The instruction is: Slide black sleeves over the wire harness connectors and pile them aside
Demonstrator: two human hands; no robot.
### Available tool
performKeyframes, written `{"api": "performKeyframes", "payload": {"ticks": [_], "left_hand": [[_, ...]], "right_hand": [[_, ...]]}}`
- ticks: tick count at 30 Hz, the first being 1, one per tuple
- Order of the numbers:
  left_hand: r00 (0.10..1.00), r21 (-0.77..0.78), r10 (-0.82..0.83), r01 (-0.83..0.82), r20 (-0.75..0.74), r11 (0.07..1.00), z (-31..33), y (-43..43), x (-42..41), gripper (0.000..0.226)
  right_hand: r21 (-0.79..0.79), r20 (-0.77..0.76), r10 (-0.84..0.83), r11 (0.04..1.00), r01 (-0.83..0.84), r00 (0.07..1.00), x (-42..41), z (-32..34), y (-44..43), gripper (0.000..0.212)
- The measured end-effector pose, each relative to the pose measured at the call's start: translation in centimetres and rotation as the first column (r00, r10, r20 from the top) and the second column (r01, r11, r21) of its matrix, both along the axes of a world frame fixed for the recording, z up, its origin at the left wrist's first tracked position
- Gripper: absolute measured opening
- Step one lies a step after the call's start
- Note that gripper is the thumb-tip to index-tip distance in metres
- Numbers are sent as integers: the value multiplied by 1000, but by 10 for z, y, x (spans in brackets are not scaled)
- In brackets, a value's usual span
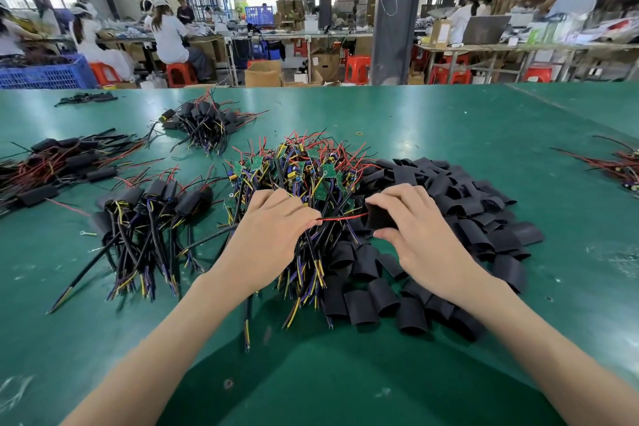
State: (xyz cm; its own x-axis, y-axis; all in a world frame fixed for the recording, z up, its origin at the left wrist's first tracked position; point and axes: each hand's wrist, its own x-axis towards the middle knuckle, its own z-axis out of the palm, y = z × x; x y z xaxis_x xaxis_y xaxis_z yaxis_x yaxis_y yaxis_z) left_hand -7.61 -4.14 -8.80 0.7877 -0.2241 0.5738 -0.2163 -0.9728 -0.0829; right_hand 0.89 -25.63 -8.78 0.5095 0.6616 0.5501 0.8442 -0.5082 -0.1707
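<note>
My left hand (268, 232) pinches a red wire (344, 217) that runs rightward into a black sleeve (378, 216). My right hand (420, 228) holds that sleeve between thumb and fingers. Both hands hover over a heap of bare harnesses (304, 169) with green circuit boards and red, yellow, purple and black wires. To the right and in front lies a spread of loose black sleeves (460, 204). A pile of sleeved harnesses (155, 214) sits to the left on the green table (449, 121).
More sleeved bundles lie at the far left (58, 166) and back left (204, 121). Another wire bunch (619, 166) lies at the right edge. A table seam runs along the back right. Beyond the table, people sit at benches with red stools and boxes.
</note>
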Motion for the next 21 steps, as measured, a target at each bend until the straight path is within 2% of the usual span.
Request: {"api": "performKeyframes", "payload": {"ticks": [3, 5, 7, 9, 12, 14, 17, 21], "left_hand": [[998, -45, -41, 39, -47, 998, 0, -13, 1, 23], [992, -215, -91, 71, -87, 974, -1, -23, 1, 28], [984, -410, -163, 120, -72, 904, -4, -30, -1, 28], [978, -502, -198, 141, -62, 854, -6, -34, -2, 32], [973, -549, -221, 153, -59, 822, -7, -35, -5, 32], [979, -504, -199, 153, -38, 850, -7, -35, -5, 25], [990, -459, -143, 127, 1, 879, -5, -30, -4, 19], [993, -477, -74, 107, 88, 872, 1, -22, -6, 17]], "right_hand": [[-112, 190, -26, 993, 48, 981, -7, 1, 4, 42], [-178, 277, 1, 983, 50, 961, -14, 0, 8, 43], [-232, 329, 31, 971, 49, 944, -21, -1, 12, 42], [-262, 339, 44, 964, 49, 940, -26, 0, 14, 41], [-269, 216, 74, 963, -13, 974, -27, 1, 14, 38], [-281, 97, 98, 957, -67, 990, -25, 0, 13, 40], [-284, 32, 90, 956, -77, 995, -17, -3, 9, 39], [-155, -120, 21, 987, -40, 993, -1, -1, 1, 36]]}}
